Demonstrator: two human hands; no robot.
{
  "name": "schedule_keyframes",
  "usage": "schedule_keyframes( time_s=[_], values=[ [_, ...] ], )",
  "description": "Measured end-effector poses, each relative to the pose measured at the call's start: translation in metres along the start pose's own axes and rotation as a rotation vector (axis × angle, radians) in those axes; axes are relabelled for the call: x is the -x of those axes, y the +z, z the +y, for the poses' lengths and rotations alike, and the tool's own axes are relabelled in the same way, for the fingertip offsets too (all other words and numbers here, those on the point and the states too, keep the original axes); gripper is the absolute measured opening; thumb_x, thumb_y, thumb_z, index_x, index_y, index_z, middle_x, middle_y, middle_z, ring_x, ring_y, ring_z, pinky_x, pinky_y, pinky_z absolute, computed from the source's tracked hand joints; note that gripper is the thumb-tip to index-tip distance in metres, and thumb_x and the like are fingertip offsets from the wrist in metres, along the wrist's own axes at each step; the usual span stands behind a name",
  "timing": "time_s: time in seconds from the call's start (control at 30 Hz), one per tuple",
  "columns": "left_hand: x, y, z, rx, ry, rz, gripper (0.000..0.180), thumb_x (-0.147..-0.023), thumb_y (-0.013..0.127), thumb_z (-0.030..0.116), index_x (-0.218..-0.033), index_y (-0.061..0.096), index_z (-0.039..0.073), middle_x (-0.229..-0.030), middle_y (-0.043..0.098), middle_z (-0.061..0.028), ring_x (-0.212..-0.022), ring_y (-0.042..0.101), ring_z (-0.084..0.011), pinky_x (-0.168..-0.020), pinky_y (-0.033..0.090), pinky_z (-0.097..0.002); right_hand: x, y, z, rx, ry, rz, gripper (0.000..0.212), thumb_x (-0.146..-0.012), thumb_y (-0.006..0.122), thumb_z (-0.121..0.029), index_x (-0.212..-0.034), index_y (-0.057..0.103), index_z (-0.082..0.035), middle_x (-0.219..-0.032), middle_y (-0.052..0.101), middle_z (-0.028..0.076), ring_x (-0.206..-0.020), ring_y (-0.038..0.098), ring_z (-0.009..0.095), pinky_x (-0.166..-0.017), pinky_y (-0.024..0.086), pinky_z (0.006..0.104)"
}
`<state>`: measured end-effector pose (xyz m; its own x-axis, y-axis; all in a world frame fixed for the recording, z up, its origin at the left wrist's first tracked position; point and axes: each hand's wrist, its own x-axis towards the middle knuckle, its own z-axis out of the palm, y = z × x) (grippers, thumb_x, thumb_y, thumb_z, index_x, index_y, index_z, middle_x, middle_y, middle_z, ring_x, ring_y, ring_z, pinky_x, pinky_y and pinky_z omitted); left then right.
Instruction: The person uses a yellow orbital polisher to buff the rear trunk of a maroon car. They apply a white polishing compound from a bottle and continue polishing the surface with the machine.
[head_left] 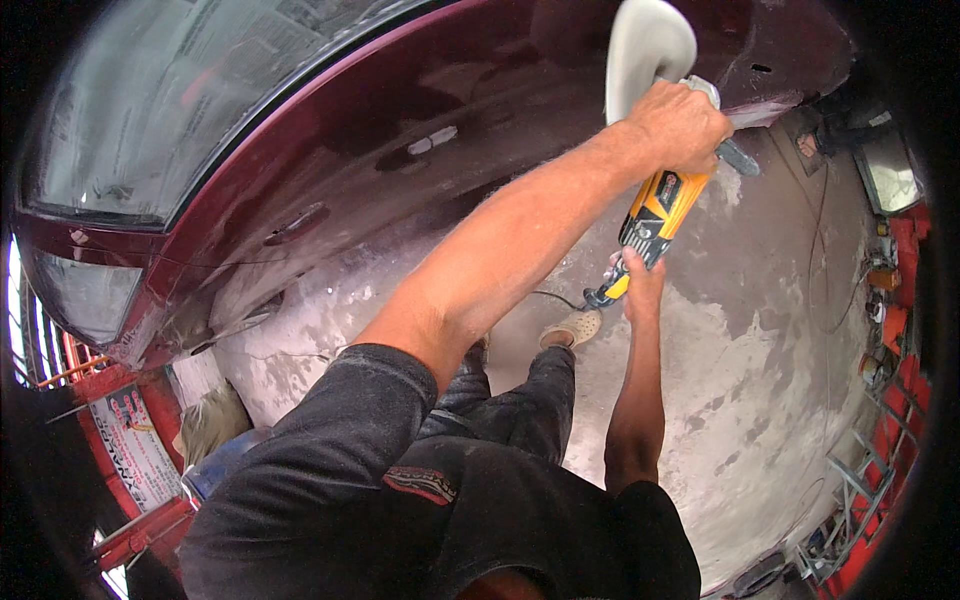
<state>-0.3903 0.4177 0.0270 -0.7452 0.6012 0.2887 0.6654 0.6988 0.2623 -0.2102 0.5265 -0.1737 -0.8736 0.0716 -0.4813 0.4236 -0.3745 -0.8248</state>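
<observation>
A yellow and black power polisher (663, 207) with a round white pad (648, 52) is held in both my hands. My left hand (682, 124) is wrapped over its head end, close behind the pad; a grey side handle (738, 157) sticks out beside it. Further down, my right hand (645, 282) grips the rear of the body, near the cord end. The pad stands on edge beside the maroon car's side (500, 75); whether it touches the panel I cannot tell. Dusty, dull patches cover the car's lower side, and a door handle (432, 140) shows there.
The tool's dark cord (560, 297) runs toward my beige clog (578, 328). Another cable (818, 240) lies on the patchy concrete floor (740, 400). Red shelving with tools and a metal frame (872, 470) lines the right side. Part of another person (808, 145) shows at the upper right.
</observation>
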Motion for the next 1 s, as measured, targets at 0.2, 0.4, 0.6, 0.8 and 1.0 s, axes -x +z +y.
schedule_keyframes(
  time_s=[0.2,0.4,0.6,0.8,1.0],
  values=[
    [0.122,-0.044,-0.022,-0.008,-0.010,-0.038,0.026,-0.063,0.075,0.025,-0.081,0.065,0.011,-0.068,0.066,-0.0099,-0.067,0.067,-0.0309,-0.058,0.053,-0.0411,0.072,0.065,0.069,0.084,-0.022,-0.079,0.049,-0.077,0.078,-0.009,-0.118,0.053,-0.001,-0.097,0.065,0.008,-0.082,0.065,0.017,-0.074,0.054,0.0307],
    [0.300,-0.148,-0.049,0.022,0.022,0.160,0.025,-0.055,0.076,0.016,-0.076,0.063,0.012,-0.063,0.057,-0.0048,-0.055,0.059,-0.0257,-0.053,0.046,-0.0391,0.166,0.161,0.108,0.396,-0.247,-0.176,0.081,-0.064,0.090,-0.025,-0.125,0.046,0.002,-0.110,0.063,0.016,-0.099,0.063,0.027,-0.088,0.051,0.0396],
    [0.409,-0.220,-0.044,-0.084,-0.070,0.259,0.019,-0.069,0.073,0.004,-0.063,0.055,0.008,-0.053,0.042,-0.0028,-0.043,0.043,-0.0217,-0.045,0.035,-0.0351,0.212,0.214,0.123,0.512,-0.161,-0.422,0.089,-0.062,0.089,-0.037,-0.129,0.045,0.000,-0.113,0.063,0.022,-0.105,0.065,0.034,-0.089,0.051,0.0434],
    [0.406,-0.223,-0.040,-0.082,-0.099,0.280,0.033,-0.071,0.072,0.003,-0.058,0.042,0.008,-0.051,0.039,-0.0033,-0.042,0.040,-0.0218,-0.044,0.032,-0.0355,0.207,0.210,0.111,0.631,-0.096,-0.435,0.084,-0.061,0.091,-0.028,-0.125,0.045,0.002,-0.112,0.062,0.018,-0.105,0.062,0.029,-0.092,0.049,0.0396],
    [0.305,-0.185,-0.034,-0.055,-0.056,0.240,0.029,-0.067,0.073,0.005,-0.060,0.044,0.008,-0.053,0.044,-0.0051,-0.045,0.046,-0.0234,-0.046,0.035,-0.0362,0.154,0.158,0.062,0.548,-0.236,-0.317,0.086,-0.061,0.090,-0.036,-0.126,0.046,0.000,-0.108,0.064,0.024,-0.103,0.065,0.038,-0.086,0.051,0.0447]
  ],
)
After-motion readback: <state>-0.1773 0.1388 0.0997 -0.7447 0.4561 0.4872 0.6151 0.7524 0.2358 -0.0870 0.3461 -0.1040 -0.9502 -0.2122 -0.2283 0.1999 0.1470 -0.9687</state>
